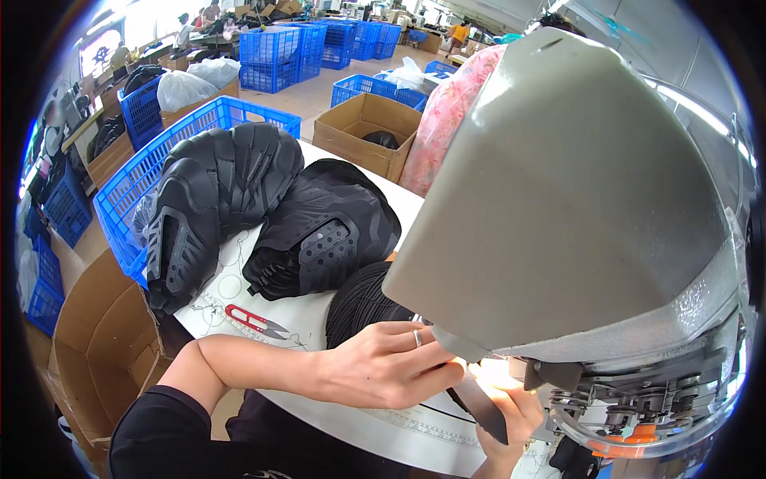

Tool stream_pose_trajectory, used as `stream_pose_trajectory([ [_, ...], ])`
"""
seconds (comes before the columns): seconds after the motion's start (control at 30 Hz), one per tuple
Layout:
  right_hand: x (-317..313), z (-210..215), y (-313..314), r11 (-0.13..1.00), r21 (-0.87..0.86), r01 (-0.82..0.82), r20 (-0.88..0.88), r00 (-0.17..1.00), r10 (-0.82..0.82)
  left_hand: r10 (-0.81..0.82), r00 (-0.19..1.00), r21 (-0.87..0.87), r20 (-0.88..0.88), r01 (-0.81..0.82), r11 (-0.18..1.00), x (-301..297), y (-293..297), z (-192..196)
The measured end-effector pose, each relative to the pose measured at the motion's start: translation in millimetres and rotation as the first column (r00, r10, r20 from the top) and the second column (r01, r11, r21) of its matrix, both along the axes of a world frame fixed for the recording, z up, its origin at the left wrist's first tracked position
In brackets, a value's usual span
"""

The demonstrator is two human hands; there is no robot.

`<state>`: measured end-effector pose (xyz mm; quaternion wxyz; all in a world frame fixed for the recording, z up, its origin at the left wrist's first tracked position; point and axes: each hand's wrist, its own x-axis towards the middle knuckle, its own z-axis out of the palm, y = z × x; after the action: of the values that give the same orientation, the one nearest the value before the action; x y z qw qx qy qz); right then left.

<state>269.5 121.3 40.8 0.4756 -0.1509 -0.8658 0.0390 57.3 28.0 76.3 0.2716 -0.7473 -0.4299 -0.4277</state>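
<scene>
A large grey sewing machine head [558,184] fills the right side and covers part of the work below it. My left hand [395,367], a ring on one finger, reaches across to the machine's lower edge with its fingers bent together; what the tips hold is hidden. Under the lit machine edge my right hand [515,411] grips a dark, curved shoe piece [483,407], its thumb and fingers partly covered. Beside my left hand lies a ribbed black bundle [363,307]. Red-handled thread snips [254,321] rest on the white table [319,403] near my left forearm.
Two stacks of black shoe uppers, one [223,184] far left and another [327,231] nearer the machine, lie on the table. A blue crate [195,128] and an open cardboard box [104,343] stand at the left. Thread tensioners [638,399] sit at lower right.
</scene>
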Motion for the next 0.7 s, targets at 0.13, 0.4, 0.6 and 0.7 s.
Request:
stream_pose_trajectory([
  [0.13, 10.9, 5.3, -5.2, 0.996, -0.057, 0.061, 0.133, 0.990, -0.053, 0.021, 1.000, 0.028, -0.008, -0.020, 0.999, -2.3, 1.8, -0.8],
  [0.4, 1.4, -4.6, -11.9, 0.996, -0.094, 0.009, 0.047, 0.999, -0.005, 0.004, 1.000, 0.011, 0.027, -0.004, 1.000, -4.5, 5.2, -8.0],
  [0.6, -2.2, -5.2, -21.0, 0.983, -0.171, 0.067, 0.033, 0.997, -0.063, -0.006, 0.998, 0.026, 0.055, 0.004, 1.000, -2.5, 4.3, -8.6],
  [0.7, -1.2, -8.1, -20.9, 0.980, -0.179, 0.081, 0.031, 0.997, -0.077, 0.011, 0.999, 0.009, 0.046, -0.012, 1.000, -1.7, 0.8, -8.6],
])
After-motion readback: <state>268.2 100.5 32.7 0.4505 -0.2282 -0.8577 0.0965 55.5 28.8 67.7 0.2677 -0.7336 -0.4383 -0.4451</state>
